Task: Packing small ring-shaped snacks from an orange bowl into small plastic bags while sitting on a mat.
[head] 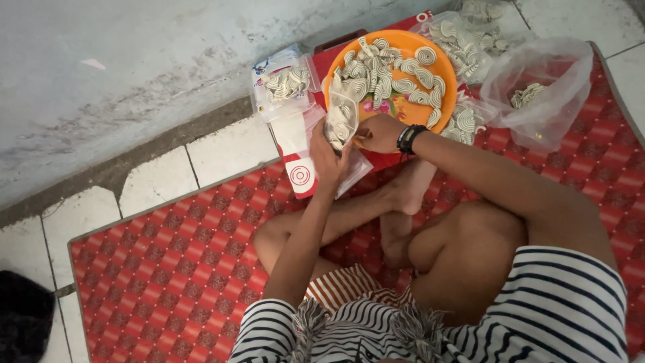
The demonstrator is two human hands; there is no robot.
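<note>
Both hands are busy at the near edge of the orange plate (440,77): left hand (327,156) grips a small clear bag (341,121) half full of pale spiral pieces, right hand (380,132) is pinched closed at the bag's mouth. Filled packet (285,82) lies just left.

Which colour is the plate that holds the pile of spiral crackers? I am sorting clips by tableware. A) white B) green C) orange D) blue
C: the plate under the spiral crackers is orange, and it sits on the red checked mat just beyond both hands.
</note>
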